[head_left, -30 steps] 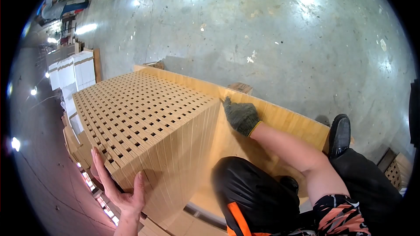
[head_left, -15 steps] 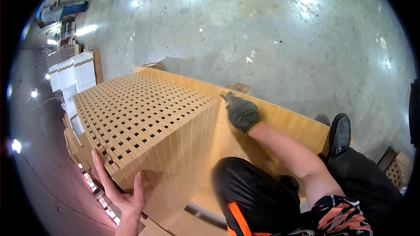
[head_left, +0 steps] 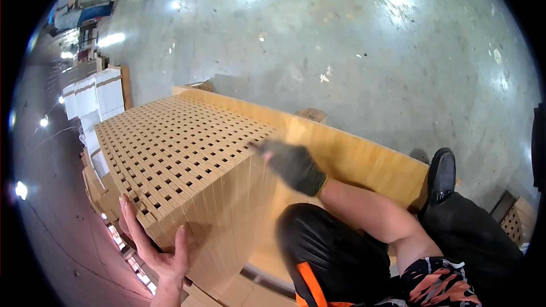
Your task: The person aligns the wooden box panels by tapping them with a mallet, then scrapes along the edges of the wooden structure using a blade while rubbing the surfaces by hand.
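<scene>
A big block of light-brown strips [head_left: 227, 216], packed side by side, shows rows of small square holes on its upper face. At its near-left corner rests my bare left hand [head_left: 156, 247], thumb against the front and the other fingers stretched along the side. My right hand [head_left: 293, 167], in a dark grey knitted glove, is blurred by motion at the block's right upper edge. Its fingers look closed round a thin dark thing whose tip juts left; I cannot make out its kind. Behind the block runs a yellowish wooden board [head_left: 364, 153], which extends to the right.
My black-trousered knee [head_left: 318, 239] is close to the block's right side. A black shoe [head_left: 442, 173] stands beyond the board's right end. White-topped stacks [head_left: 94, 96] stand at the left. Small wooden blocks [head_left: 311, 115] touch the concrete floor [head_left: 341, 34] behind the board.
My right hand has moved left and slightly down, from the wooden board to the block's upper edge. My left hand and the block have stayed in place.
</scene>
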Demonstrator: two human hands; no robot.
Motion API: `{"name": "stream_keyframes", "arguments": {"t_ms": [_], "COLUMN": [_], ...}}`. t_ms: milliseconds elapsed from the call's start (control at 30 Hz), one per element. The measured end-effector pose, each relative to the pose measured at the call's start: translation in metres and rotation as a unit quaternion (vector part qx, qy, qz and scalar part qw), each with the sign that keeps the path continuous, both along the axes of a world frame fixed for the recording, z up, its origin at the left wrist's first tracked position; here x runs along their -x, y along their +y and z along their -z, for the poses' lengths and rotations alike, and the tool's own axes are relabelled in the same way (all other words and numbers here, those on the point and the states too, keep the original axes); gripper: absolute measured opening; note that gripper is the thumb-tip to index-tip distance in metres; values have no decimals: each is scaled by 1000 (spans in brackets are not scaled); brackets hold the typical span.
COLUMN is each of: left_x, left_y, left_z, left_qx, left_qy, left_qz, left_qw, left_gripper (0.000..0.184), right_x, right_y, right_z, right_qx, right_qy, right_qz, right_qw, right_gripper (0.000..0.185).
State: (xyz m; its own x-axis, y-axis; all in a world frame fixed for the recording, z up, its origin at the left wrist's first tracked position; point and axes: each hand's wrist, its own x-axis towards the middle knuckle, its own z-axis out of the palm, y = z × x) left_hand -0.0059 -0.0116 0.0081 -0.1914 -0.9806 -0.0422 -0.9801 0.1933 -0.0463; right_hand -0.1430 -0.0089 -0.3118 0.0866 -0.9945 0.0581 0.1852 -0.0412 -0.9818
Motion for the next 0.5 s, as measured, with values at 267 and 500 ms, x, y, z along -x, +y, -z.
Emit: {"name": "stream_keyframes", "arguments": {"t_ms": [267,500], "left_x": [6,14], "left_y": [2,-2], "left_z": [0,-3], "left_qx": [-9,-26], "left_qy": [1,29], "left_qz": [-35,-77], "left_qw": [999,996], "left_gripper": [94,101], "right_x": [-10,-27], "right_y": [11,-1], "right_z": [-88,-81], "right_qx": [131,-119], "right_qy": [158,112], "right_qz": [-56,10], "right_qw": [977,987], "right_gripper": [46,47]}}
